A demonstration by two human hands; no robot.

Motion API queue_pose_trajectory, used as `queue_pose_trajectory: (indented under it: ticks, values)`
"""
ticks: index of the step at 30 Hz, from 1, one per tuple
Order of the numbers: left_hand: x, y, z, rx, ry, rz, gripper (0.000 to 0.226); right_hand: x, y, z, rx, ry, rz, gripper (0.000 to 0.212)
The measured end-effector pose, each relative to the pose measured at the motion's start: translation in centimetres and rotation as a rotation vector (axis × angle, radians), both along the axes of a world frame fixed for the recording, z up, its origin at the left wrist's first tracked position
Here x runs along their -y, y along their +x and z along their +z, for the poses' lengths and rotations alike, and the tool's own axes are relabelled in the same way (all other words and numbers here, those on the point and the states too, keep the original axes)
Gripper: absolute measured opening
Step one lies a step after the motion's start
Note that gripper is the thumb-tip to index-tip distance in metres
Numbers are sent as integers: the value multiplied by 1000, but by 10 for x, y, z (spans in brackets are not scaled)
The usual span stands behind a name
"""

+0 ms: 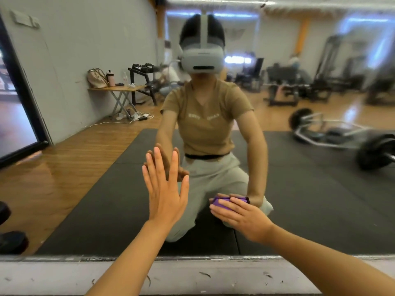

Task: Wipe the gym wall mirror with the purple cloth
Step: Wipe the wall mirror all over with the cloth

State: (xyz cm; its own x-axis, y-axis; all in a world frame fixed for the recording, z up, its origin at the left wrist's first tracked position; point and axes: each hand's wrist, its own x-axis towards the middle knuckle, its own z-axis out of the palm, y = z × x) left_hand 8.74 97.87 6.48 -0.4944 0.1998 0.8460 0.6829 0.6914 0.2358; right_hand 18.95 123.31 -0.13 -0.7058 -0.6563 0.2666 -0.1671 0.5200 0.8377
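Observation:
The wall mirror [310, 199] fills most of the head view and reflects a kneeling person and the gym behind. My left hand [164, 189] lies flat against the glass with straight, spread fingers pointing up. To its right and lower, my right hand [239, 214] presses the folded purple cloth [220, 202] against the mirror. Its fingers lie straight over the cloth, which shows only past the fingertips. The cloth sits low on the glass, a little above the mirror's bottom edge.
A scuffed white ledge [64, 278] runs below the mirror's bottom edge. A dark dumbbell [10, 242] shows at the far left. Reflected in the glass are a black floor mat, a loaded trap bar, a folding table with bags, and weight machines.

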Motion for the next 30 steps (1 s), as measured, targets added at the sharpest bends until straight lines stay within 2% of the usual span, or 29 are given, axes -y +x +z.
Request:
queue_pose_trajectory:
  ticks: [2, 4, 9, 11, 13, 15, 18, 20, 22, 24, 26, 28, 30]
  values:
    - [-3, 2, 1, -24, -30, -9, 70, -4, -1, 15, -42, 56, 65, 104]
    - [-8, 3, 1, -36, -54, -3, 70, -8, -3, 47, -127, 6, 120, 85]
    - [-18, 6, 2, 6, -41, 32, 69, -22, -8, 186, -435, -378, 220, 55]
    - [-21, 8, 3, 16, -22, 28, 71, -30, -8, 234, -594, -528, 209, 50]
    - [-26, 12, 5, 33, 9, 18, 72, -33, -7, 252, -690, -650, 205, 51]
    - [-33, 18, 7, 18, 21, 2, 72, -32, -7, 233, -698, -694, 238, 51]
    - [-45, 25, 10, -56, -32, -26, 70, -34, -4, 148, -484, -580, 237, 58]
    - [-54, 28, 7, -55, -57, -34, 69, -44, 7, 74, -309, -378, 167, 76]
    - [-61, 27, 2, -32, -81, -12, 70, -54, 22, 12, -133, -199, 44, 107]
    - [-64, 23, -3, -43, -101, 15, 73, -60, 32, -19, -60, -161, -42, 121]
    - [-65, 16, -5, -71, -123, 42, 75, -63, 34, -18, -51, -116, -28, 117]
    - [-63, 13, -7, -93, -137, 42, 74, -68, 32, -4, -60, -29, 50, 102]
    - [-63, 10, -10, -110, -139, 34, 72, -67, 24, 24, -112, -35, 83, 85]
